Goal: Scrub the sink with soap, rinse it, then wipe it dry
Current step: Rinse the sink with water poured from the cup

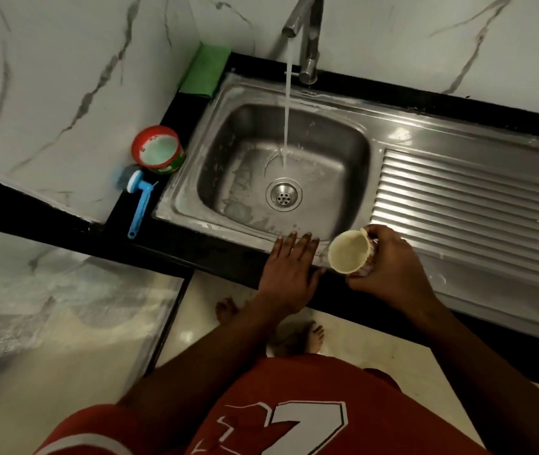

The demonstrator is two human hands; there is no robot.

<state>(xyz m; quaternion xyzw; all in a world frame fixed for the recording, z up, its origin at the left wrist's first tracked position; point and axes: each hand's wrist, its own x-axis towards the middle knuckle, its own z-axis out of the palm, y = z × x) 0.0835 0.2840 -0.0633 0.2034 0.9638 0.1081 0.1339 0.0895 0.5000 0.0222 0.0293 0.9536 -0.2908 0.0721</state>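
Water [286, 126] runs into the sink [337, 149], soap film [238, 178] streaking its walls. The left hand [289, 267] lies flat on the front rim; the right hand [393, 267] grips a cup [348, 252]. Scrubbing looks done, rinsing begun; wiping with the cloth [205, 70] remains.

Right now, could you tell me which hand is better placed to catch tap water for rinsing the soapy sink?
Probably the right hand: it grips the cream plastic cup, near where the tap's water stream falls. The left hand lies flat on the front rim of the stainless steel sink, holding nothing.
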